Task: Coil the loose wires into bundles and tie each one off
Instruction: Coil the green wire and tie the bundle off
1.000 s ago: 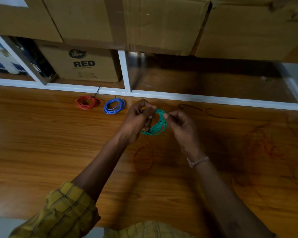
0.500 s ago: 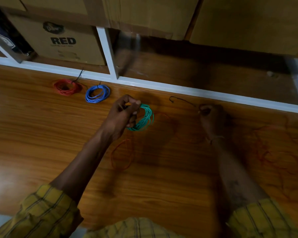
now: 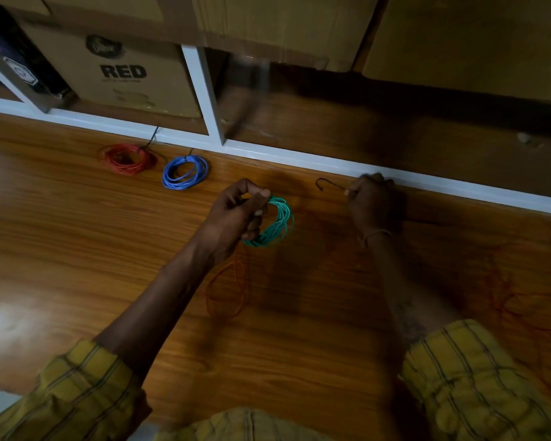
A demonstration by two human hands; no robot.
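My left hand (image 3: 236, 214) grips a coiled green wire bundle (image 3: 275, 227) just above the wooden tabletop (image 3: 77, 249). To its right, by the white frame rail, my right hand (image 3: 372, 202) pinches one end of a short dark tie wire (image 3: 326, 183) with a hooked tip lying on the wood. A red wire bundle (image 3: 128, 159) and a blue wire bundle (image 3: 185, 171) lie coiled at the back left, each with a dark tie sticking up. A loose orange wire (image 3: 226, 291) loops on the table below my left hand.
More tangled orange wire (image 3: 506, 297) spreads over the right side of the table. A white shelf frame (image 3: 210, 100) borders the far edge, with a cardboard box marked RED (image 3: 124, 74) behind it and larger boxes (image 3: 299, 23) above.
My right hand let go of the green bundle, moved right to the dark tie wire and took hold of it. The left hand kept the green bundle.
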